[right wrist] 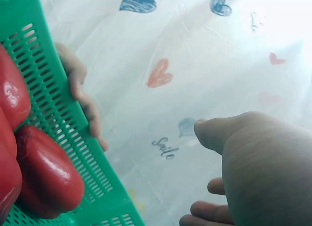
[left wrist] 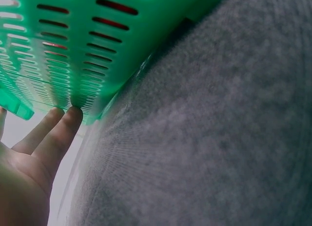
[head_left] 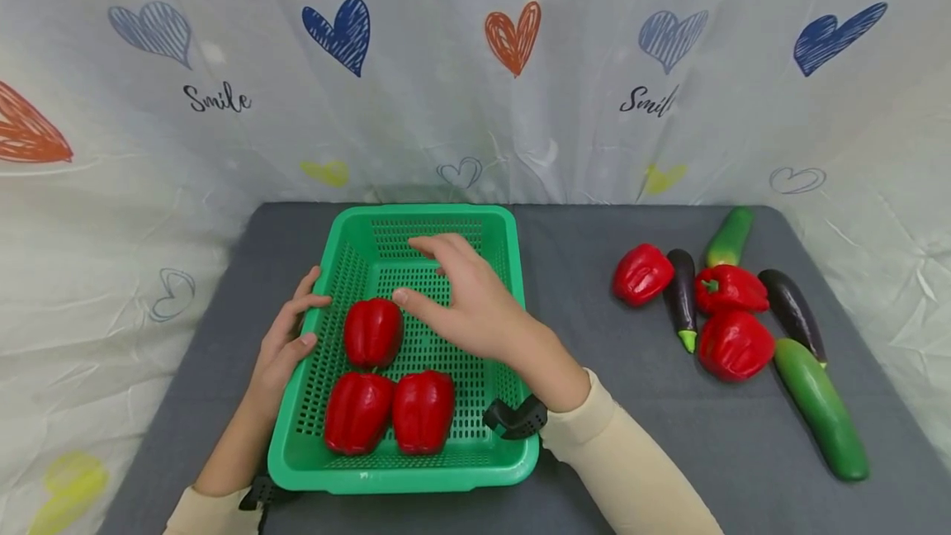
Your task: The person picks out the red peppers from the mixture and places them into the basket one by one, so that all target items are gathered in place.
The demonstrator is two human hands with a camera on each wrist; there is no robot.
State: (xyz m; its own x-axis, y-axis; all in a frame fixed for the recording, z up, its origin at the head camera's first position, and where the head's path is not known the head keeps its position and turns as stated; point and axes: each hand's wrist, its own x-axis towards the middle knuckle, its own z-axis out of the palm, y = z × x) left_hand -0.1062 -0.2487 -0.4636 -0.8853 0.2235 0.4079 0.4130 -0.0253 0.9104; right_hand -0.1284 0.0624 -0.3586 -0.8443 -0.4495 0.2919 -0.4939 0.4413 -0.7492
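A green plastic basket [head_left: 401, 479] with slotted walls holds three red bell peppers: one at the middle left [head_left: 373, 333], one at the near left [head_left: 359, 413] and one beside that [head_left: 423, 413]. At the basket's left side, my left hand [head_left: 278, 353] holds the rim, thumb and a finger on top. In the left wrist view, two fingers [left wrist: 61, 131] of it touch the outer wall from below the rim. Over the basket hovers my right hand [head_left: 475, 304], thumb and fingers spread apart, with nothing in it. Its thumb tip appears close to the middle-left pepper.
On the grey table [head_left: 579, 403] to the right lie three more red peppers, including a separate one [head_left: 642, 275], two eggplants [head_left: 682, 295], and two green cucumber-like vegetables [head_left: 820, 411]. A white curtain [head_left: 579, 163] printed with hearts hangs behind the table.
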